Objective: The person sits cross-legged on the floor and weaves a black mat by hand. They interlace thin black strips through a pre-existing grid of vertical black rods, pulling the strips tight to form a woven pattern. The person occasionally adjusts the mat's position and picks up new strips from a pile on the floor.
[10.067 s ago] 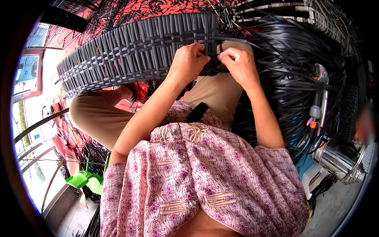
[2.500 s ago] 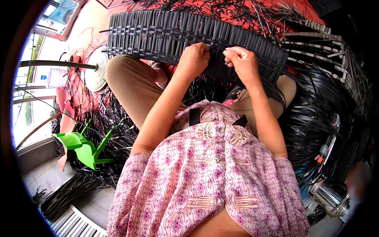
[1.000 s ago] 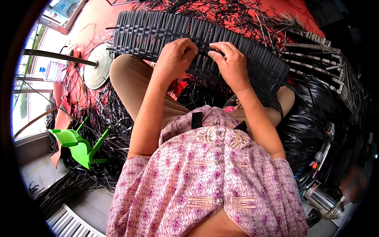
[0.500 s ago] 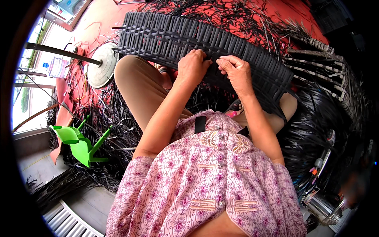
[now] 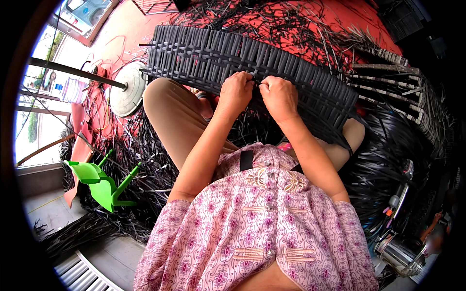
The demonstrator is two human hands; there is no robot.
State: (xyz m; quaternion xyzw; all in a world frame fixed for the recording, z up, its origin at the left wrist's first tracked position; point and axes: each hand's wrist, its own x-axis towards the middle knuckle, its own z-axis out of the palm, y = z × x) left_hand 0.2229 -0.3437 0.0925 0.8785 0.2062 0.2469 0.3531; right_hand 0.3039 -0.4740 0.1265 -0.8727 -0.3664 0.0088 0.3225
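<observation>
A long, curved panel of woven black wicker (image 5: pixel 199 56) lies across my lap and knees. My left hand (image 5: pixel 237 90) is closed at the panel's near edge, fingers curled on the dark strands. Close beside it, my right hand (image 5: pixel 279 99) is also closed, knuckles up, with thumb and forefinger pinching at the same edge. A thin black strip seems to run between the two hands, though the fingers hide most of it. Loose black strips hang from the panel's right end toward my thigh.
Heaps of black strips (image 5: pixel 383 150) lie to my right and left. At left are a bright green plastic piece (image 5: pixel 99 184) and a round grey base (image 5: pixel 127 92) with a pole. A woven frame (image 5: pixel 388 89) stands at far right; a metal flask (image 5: pixel 395 252) sits at lower right.
My right hand has moved left and slightly down, close to my left hand, and its knuckles have turned up. The panel and surroundings sit slightly lower in the view.
</observation>
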